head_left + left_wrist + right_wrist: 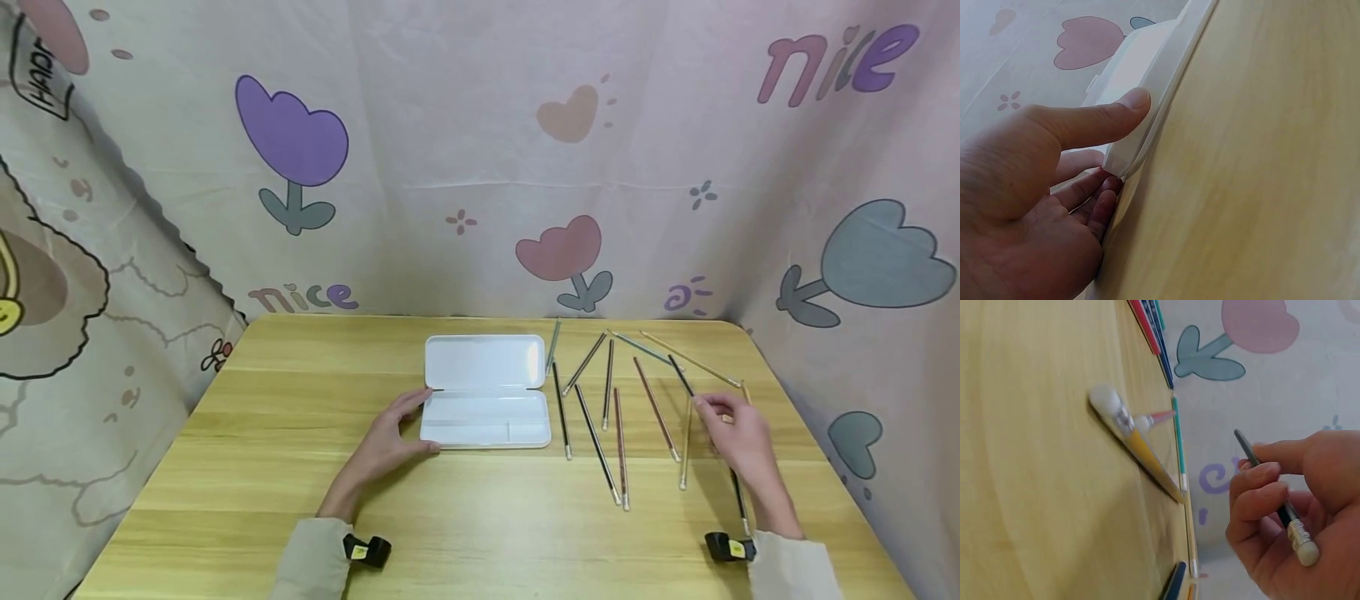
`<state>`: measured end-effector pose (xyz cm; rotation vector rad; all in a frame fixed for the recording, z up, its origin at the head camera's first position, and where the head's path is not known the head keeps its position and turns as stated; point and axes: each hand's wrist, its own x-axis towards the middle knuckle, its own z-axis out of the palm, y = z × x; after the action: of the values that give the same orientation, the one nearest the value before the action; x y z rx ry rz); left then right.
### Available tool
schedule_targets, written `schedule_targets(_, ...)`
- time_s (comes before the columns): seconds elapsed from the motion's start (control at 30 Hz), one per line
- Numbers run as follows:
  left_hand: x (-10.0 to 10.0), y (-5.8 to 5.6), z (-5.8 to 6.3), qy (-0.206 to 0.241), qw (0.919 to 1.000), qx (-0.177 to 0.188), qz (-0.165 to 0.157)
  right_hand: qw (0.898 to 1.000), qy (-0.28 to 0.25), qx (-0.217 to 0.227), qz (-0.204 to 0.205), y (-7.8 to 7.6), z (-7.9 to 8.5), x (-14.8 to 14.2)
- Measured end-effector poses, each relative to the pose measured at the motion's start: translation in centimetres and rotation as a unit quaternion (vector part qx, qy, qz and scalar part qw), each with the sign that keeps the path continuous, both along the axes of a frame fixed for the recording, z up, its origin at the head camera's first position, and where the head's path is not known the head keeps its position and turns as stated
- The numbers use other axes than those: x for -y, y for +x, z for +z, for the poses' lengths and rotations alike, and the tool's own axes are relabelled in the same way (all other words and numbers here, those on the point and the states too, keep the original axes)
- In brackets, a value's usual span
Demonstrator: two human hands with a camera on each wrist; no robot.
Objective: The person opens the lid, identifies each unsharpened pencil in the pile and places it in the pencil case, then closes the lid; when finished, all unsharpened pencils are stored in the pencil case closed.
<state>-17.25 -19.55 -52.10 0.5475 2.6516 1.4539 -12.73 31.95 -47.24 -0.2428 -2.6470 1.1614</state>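
Note:
A white pencil case [485,421] lies on the table with its lid [483,362] raised at the back. My left hand [386,437] grips its left end, the thumb [1133,100] along the front wall and the other fingers around the end. Over the right side of the table, my right hand [738,429] holds a dark pencil [1296,534] between thumb and fingers. The pencil's white eraser points back toward the palm in the right wrist view. A yellow pencil [1141,450] lies on the table close to this hand.
Several pencils lie scattered right of the case, among them a red pencil [656,408], a black pencil [597,444] and a teal pencil [553,346]. Another dark pencil [739,500] lies beside the right forearm. A patterned cloth [465,150] hangs behind the wooden table [262,433].

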Motion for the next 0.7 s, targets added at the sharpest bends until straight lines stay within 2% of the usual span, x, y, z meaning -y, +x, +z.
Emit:
schedule_targets(0.07, 0.0, 0.0, 0.0, 0.003, 1.0000, -0.002, -0.002, 1.000, -0.010, -0.013, 0.014, -0.1, 0.0, 0.4)
schedule_targets(0.23, -0.1, 0.0, 0.1, 0.007, 1.0000, -0.003, -0.001, 0.996, -0.036, -0.034, 0.081, -0.5, 0.1, 2.1)
schedule_targets(0.47, -0.1, 0.0, 0.2, 0.007, 1.0000, 0.001, 0.001, 0.994, -0.017, -0.052, 0.091, -1.1, 0.1, 5.3)
schedule_targets(0.7, -0.1, 0.0, 0.2, 0.011, 0.9999, -0.003, 0.000, 0.984, -0.052, -0.045, 0.167, -1.8, -0.3, 8.2)
